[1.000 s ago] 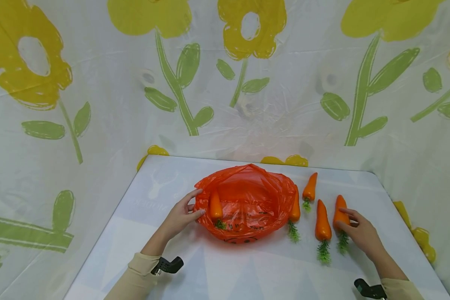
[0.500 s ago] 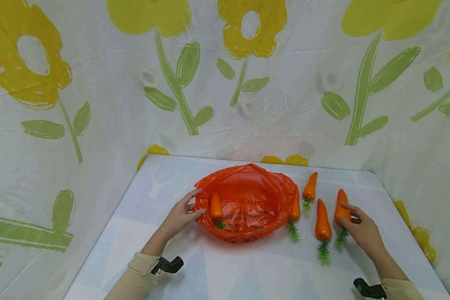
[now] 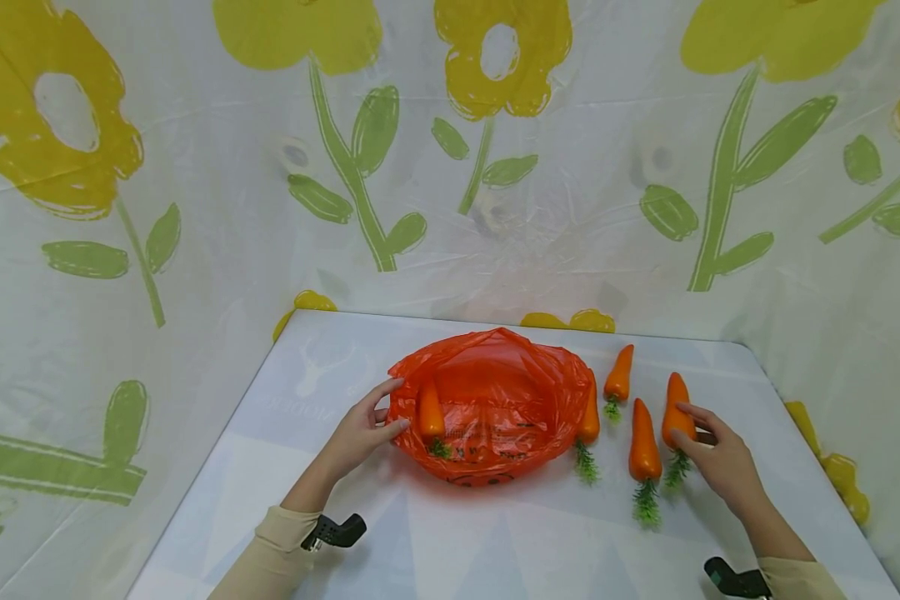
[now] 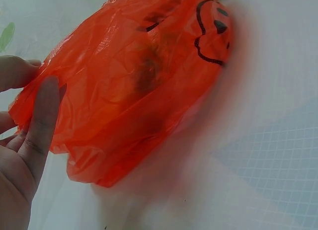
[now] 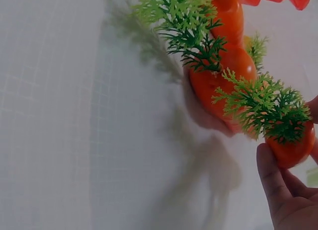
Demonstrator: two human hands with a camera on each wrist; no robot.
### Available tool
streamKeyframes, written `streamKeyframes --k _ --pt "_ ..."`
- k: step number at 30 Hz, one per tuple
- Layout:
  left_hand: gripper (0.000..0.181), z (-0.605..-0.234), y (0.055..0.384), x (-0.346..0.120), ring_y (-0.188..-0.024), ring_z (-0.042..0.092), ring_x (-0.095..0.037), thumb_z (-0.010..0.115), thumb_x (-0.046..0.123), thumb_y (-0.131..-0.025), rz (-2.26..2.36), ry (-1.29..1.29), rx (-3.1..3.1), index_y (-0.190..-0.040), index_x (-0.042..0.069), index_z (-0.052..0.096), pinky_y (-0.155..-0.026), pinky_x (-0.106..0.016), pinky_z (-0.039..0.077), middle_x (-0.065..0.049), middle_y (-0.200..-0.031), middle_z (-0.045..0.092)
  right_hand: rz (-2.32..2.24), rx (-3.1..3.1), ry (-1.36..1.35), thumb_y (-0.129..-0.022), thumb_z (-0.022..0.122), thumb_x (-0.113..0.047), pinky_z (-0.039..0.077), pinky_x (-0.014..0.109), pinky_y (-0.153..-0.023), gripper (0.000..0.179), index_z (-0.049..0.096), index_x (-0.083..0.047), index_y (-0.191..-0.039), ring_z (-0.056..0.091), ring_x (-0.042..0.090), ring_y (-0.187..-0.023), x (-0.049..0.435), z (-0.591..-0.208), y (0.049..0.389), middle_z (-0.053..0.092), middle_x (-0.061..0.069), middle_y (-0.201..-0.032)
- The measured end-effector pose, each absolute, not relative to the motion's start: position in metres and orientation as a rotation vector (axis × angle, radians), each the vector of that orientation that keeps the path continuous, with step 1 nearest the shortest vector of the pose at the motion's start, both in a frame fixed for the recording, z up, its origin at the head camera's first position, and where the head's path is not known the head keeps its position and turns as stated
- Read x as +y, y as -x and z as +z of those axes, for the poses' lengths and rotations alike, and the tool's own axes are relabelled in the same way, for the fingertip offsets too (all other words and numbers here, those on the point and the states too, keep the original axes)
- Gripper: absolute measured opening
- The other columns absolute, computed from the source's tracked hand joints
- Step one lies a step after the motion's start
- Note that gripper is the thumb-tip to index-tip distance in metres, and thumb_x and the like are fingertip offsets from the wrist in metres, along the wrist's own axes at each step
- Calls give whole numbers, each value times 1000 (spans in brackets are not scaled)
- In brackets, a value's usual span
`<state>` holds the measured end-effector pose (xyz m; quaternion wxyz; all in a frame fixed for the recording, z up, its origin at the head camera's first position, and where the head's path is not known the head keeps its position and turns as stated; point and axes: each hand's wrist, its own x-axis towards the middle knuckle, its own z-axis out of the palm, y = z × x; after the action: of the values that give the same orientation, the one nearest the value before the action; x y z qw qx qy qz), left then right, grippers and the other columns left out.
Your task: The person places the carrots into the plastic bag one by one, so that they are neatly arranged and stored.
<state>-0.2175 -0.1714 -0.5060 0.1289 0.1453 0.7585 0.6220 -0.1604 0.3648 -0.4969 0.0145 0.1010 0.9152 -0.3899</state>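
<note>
A red plastic bag (image 3: 487, 400) lies with its mouth spread wide, one toy carrot (image 3: 431, 410) with green leaves inside its left part. My left hand (image 3: 360, 429) pinches the bag's left rim; in the left wrist view the thumb and fingers (image 4: 44, 111) have the thin film between them. On the right, my right hand (image 3: 720, 458) grips an orange carrot (image 3: 677, 408) near its thick end, tip pointing away. The right wrist view shows that carrot's leafy top (image 5: 268, 106) hanging over the fingers.
Another carrot (image 3: 645, 446) lies just left of the held one. A smaller carrot (image 3: 619, 373) is farther back, and one more carrot (image 3: 589, 417) sits against the bag's right side. A flowered curtain (image 3: 570, 167) hangs behind the white table (image 3: 465, 542).
My right hand has raised its carrot slightly and shifted it away from me, then a little left. The left hand and the bag stay where they were.
</note>
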Motion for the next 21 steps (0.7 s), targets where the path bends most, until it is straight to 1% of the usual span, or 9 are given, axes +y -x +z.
streamKeyframes --k 6,10,14,17,19,21 --pt "69 -505 217 -171 -102 68 -27 71 16 -97 1808 -421 2210 -156 13 36 -81 -28 60 -25 -141 54 -1217 2854 -286 -103 55 -50 56 57 -89 73 37 -3 -155 46 51 -123 362 -494 159 40 35 -147" --pt "70 -504 217 -171 -100 68 -26 72 16 -97 1808 -416 2209 -156 13 36 -80 -28 60 -25 -139 56 -1216 2868 -264 -102 56 -50 57 53 -87 72 38 -4 -155 47 50 -122 360 -493 159 41 35 -146" --pt "70 -504 217 -171 -101 68 -26 72 17 -96 1810 -411 2208 -156 13 36 -80 -28 60 -25 -140 55 -1215 2874 -251 -102 57 -48 58 46 -84 71 39 -3 -154 47 49 -121 356 -488 159 42 34 -146" --pt "70 -504 217 -172 -102 67 -26 72 17 -96 1812 -411 2206 -156 12 36 -81 -28 60 -25 -141 54 -1217 2882 -234 -102 58 -47 58 37 -81 70 40 -2 -153 48 48 -120 353 -485 159 42 33 -146" --pt "70 -504 217 -172 -101 67 -26 72 17 -97 1811 -413 2206 -156 12 35 -81 -28 60 -25 -141 54 -1223 2882 -212 -103 58 -46 58 36 -80 70 40 -2 -153 48 48 -120 352 -484 159 42 33 -147" --pt "70 -505 217 -172 -100 68 -26 71 17 -97 1807 -417 2208 -156 12 35 -81 -28 60 -25 -140 55 -1225 2888 -199 -102 58 -46 56 32 -79 69 41 -3 -153 49 47 -120 350 -483 159 42 32 -147"
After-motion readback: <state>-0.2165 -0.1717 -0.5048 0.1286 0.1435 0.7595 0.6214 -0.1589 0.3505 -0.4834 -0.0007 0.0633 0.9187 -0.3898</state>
